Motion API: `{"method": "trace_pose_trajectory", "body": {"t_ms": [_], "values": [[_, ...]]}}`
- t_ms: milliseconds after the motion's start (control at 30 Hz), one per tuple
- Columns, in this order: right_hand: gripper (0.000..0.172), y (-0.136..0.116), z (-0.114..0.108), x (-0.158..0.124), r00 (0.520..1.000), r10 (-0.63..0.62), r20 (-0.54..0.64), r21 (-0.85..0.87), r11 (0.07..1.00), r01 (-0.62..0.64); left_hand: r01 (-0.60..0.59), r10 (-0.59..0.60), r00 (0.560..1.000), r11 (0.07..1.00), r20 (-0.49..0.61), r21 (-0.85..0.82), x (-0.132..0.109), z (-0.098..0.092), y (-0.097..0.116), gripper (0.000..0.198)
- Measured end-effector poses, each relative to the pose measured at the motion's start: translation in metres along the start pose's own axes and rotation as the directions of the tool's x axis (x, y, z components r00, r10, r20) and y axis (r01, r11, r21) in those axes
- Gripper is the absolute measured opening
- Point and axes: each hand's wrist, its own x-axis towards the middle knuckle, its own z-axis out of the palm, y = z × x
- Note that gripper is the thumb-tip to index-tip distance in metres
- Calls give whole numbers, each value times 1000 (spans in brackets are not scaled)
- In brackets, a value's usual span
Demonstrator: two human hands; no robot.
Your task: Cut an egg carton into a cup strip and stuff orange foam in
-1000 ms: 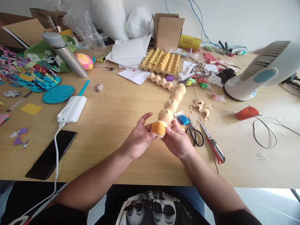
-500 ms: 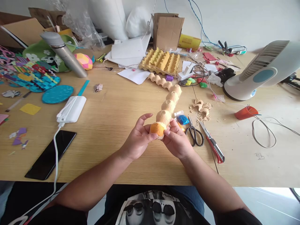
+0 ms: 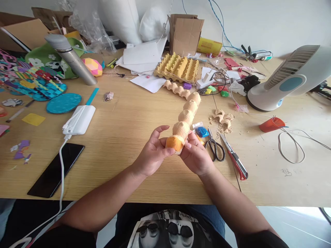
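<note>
Both hands hold a strip of egg-carton cups [image 3: 186, 117], a row of bumpy tan domes that points away from me. Its nearest dome is covered with smooth orange clay [image 3: 174, 142]. My left hand [image 3: 151, 153] grips that near end from the left, thumb on the orange part and index finger lifted. From the right, my right hand [image 3: 197, 155] pinches the same end with thumb and fingers. Just right of it lie black-handled scissors [image 3: 215, 148], a blue clay packet [image 3: 201, 131] and a red utility knife [image 3: 236, 159].
Carton scraps [image 3: 223, 120] lie beyond the knife. Further back are a yellow egg tray [image 3: 178, 69] and another tan carton strip [image 3: 176, 89]. A white fan [image 3: 281, 79] and an orange cup [image 3: 271, 124] stand right; a phone [image 3: 57, 170] and power bank [image 3: 79, 120] lie left.
My right thumb has shifted slightly along the near end of the strip, uncovering a little more of its side. Otherwise the hands and strip stay in place.
</note>
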Motion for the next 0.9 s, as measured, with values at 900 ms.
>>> {"method": "trace_pose_trajectory", "body": {"t_ms": [900], "values": [[51, -2, 2, 1, 996, -17, 85, -48, 999, 21, -18, 18, 1000, 1000, 22, -6, -2, 3, 1, 71]]}}
